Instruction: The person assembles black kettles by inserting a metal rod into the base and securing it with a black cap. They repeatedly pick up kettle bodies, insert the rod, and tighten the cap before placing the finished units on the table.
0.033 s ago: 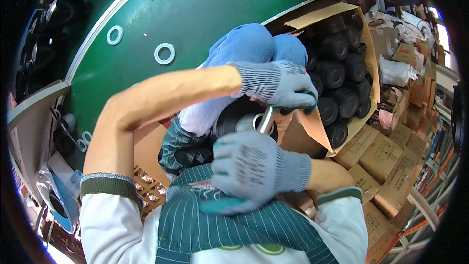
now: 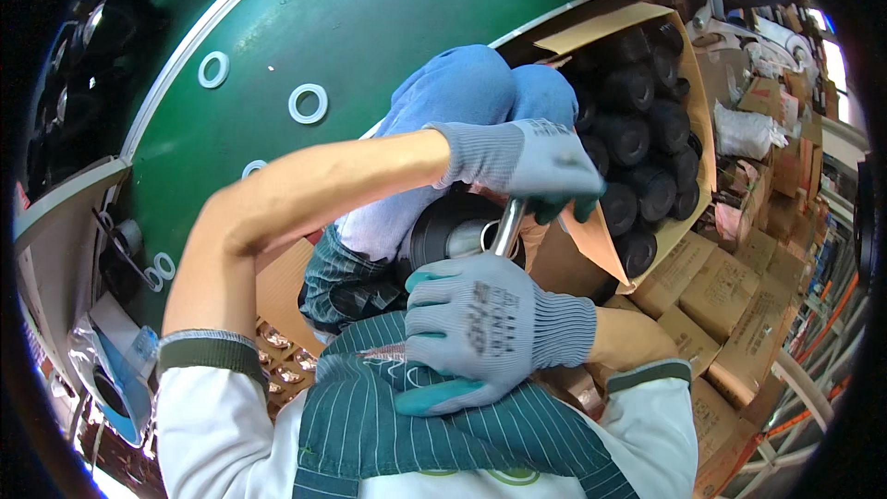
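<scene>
Green bench point(image 2: 305, 18) stretched broad behind, three white rings point(image 2: 308, 103) near its left edge. Lower, right hand point(image 2: 485, 333) curled around the black round part point(image 2: 453, 226); above, left hand point(image 2: 545, 166) gripped the metal rod point(image 2: 507, 226). Crowded rightward by carton of black cylinders point(image 2: 647, 129).

Knit cloth gloves point(image 2: 499, 323), a shiny metal rod point(image 2: 507, 226), matt cardboard box point(image 2: 591, 240).
</scene>
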`<action>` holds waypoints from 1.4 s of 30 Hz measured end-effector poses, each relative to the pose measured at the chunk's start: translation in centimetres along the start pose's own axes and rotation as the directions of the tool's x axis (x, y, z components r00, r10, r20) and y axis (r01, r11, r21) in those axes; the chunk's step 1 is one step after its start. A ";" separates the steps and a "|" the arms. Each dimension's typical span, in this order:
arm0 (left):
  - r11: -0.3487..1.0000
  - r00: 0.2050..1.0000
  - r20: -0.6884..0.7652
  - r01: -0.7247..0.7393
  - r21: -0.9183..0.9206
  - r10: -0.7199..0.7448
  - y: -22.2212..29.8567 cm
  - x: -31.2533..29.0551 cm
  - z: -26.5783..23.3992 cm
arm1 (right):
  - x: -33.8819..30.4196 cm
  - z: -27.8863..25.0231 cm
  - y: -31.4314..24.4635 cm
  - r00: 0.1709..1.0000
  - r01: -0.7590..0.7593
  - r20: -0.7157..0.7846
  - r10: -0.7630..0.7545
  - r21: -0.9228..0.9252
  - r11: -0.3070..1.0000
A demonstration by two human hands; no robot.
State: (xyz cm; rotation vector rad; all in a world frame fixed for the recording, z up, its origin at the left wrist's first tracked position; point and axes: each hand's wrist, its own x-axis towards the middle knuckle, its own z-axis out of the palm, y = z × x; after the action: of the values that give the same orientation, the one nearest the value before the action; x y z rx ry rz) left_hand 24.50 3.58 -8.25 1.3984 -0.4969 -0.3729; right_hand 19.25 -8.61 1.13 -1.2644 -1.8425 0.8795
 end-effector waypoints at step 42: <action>0.164 0.557 -0.450 0.488 0.857 0.698 3.1 -18.5 0.2 | 0.4 -8.1 11.9 0.458 0.407 -0.607 0.650 0.793 0.453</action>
State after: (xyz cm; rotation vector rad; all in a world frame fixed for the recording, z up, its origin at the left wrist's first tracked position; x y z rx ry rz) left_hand 8.70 13.61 -7.20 2.5979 0.0986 1.1401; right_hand 31.52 -3.78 -4.72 -0.8190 -0.1729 0.8075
